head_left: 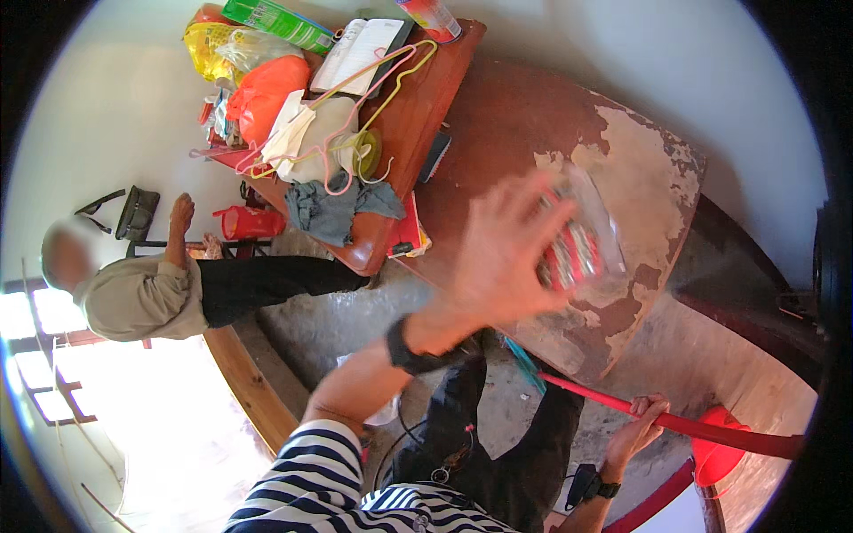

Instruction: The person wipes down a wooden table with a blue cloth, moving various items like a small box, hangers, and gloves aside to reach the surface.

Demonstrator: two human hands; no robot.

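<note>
My left hand [510,250], with a black band on the wrist, is over a worn reddish-brown board top. Thumb and fingers are curved around a clear plastic packet [570,256] with red and silvery contents; both are motion-blurred, so what is inside cannot be told. Low on the right, my right hand [638,426] grips a long red handle [706,430]. Its thinner end reaches towards a teal strip [525,365] beside the board's lower edge. Whether the two are joined is unclear.
A brown table [426,86] bears hangers [400,80], an open notebook [360,56], plastic bags [270,96] and a grey cloth [340,206]. A person [143,293] stands on the left. The peeling board [640,153] adjoins the table; a red bucket [718,446] is at right.
</note>
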